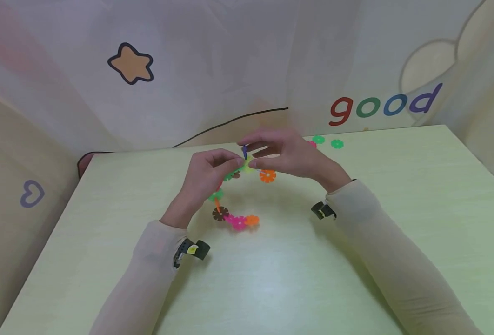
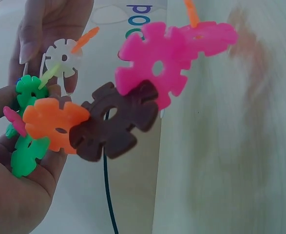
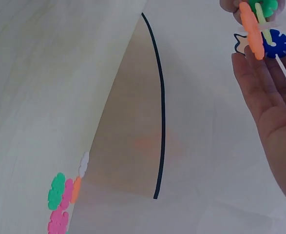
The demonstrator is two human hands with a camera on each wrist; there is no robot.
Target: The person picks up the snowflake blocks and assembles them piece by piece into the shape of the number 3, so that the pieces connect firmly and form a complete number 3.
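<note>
Notched plastic snowflake discs are joined into a curved chain between the two hands. My left hand (image 1: 203, 174) pinches the chain between thumb and fingers near a green disc (image 2: 33, 90) and a yellow disc (image 1: 248, 164). From there the chain hangs toward me through an orange disc (image 2: 52, 114), a brown disc (image 2: 113, 134) and pink discs (image 2: 152, 53). A blue disc (image 3: 279, 46) stands upright at the chain's top. My right hand (image 1: 295, 156) is beside it, fingers extended and thumb apart, fingertips close to the blue disc. Another orange disc (image 1: 268, 176) hangs below the right thumb.
Loose green discs (image 1: 337, 144) and pink discs (image 3: 58, 222) lie by the table's back edge, behind the right hand, with an orange disc (image 3: 75, 190) and a white disc (image 3: 84, 165). A printed curtain (image 1: 230, 60) hangs right behind the pale table (image 1: 293, 279).
</note>
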